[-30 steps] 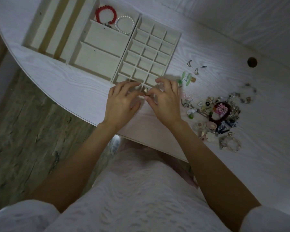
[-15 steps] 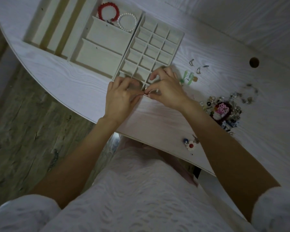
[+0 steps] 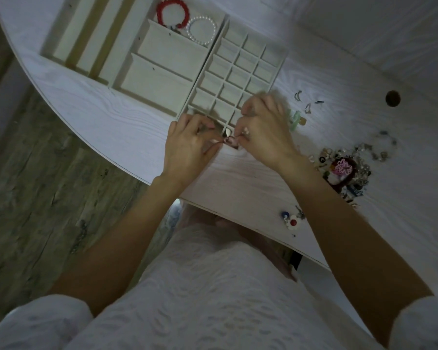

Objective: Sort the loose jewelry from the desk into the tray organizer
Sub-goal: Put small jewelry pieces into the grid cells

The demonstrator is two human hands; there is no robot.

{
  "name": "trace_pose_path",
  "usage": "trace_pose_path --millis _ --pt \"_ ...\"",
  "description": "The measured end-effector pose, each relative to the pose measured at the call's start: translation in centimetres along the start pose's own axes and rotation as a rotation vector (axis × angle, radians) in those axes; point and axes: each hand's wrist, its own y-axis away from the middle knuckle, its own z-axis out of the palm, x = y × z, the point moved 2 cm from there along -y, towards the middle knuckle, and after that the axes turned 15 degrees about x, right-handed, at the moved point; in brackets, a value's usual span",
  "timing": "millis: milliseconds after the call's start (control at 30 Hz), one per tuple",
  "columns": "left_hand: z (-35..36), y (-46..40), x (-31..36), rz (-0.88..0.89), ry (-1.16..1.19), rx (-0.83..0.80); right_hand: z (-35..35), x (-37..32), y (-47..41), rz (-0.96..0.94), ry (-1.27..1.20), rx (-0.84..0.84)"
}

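Both sets of fingertips meet over the near edge of the cream grid tray, pinching between them a small pinkish piece of jewelry too blurred to identify. The left hand has its fingers curled in, thumb and forefinger closed on the piece from the left; the right hand is curled the same way and closes on it from the right. The piece sits just above the nearest row of small square cells of the cream compartmented tray organizer.

To the left of that grid lies a section of wide cream compartments, and in its far one rest a red beaded bracelet and a white pearl bracelet, touching each other.

On the white wood-grain desk, right of the right hand, lie pale green clips and a few small silver hoops. Further right sits the loose heap of mixed jewelry (a pink flower-shaped piece lies on top). Near the desk's front edge, beside the right forearm, lie a white flower charm with a red centre and a blue bead.
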Motion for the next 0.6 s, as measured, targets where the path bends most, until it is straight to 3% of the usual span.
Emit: trace_pose_path --millis 300,467,600 --pt "-0.4 -0.4 0.3 0.117 -0.062 -0.086 1.7 -1.2 1.3 0.193 0.119 0.090" --pt "-0.2 -0.6 0.3 0.168 -0.099 -0.149 1.9 -1.4 0.8 0.206 0.241 0.099" --pt "-0.2 -0.7 0.4 0.168 -0.074 -0.166 1.7 -1.3 1.2 0.222 0.189 0.128"
